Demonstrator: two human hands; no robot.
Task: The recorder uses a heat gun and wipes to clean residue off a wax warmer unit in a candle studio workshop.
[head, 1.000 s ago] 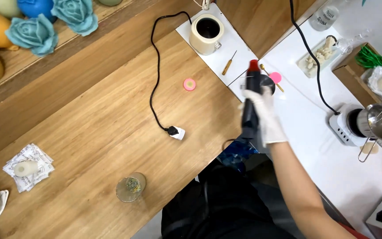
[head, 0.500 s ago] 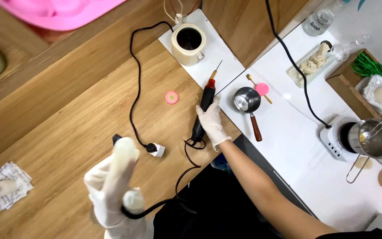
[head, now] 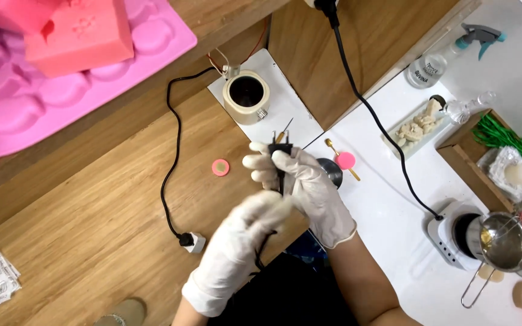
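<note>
We see both hands, in pale gloves, meeting over the middle of the desk, just at the near edge of the wooden top where it joins the white top. The right hand [head: 300, 181] pinches a black plug [head: 277, 150] between thumb and fingers, its two prongs pointing up and away from us, toward the far edge. The long axis of the plug runs near to far, and its black cord drops down through the hand toward us. The left hand [head: 246, 238] comes up from the near edge, blurred; its fingers look loosely curled around the cord just below the right hand, though we cannot tell whether it grips. The right hand is thus the one on the plug, with the left behind it along the same line. Beyond the prongs, close by, sits a cream pot [head: 246, 95] on a white sheet [head: 291, 111]. A pink disc [head: 220, 167] lies on the wood to the left, and a pink mould tray [head: 25, 102] fills the far left corner.
</note>
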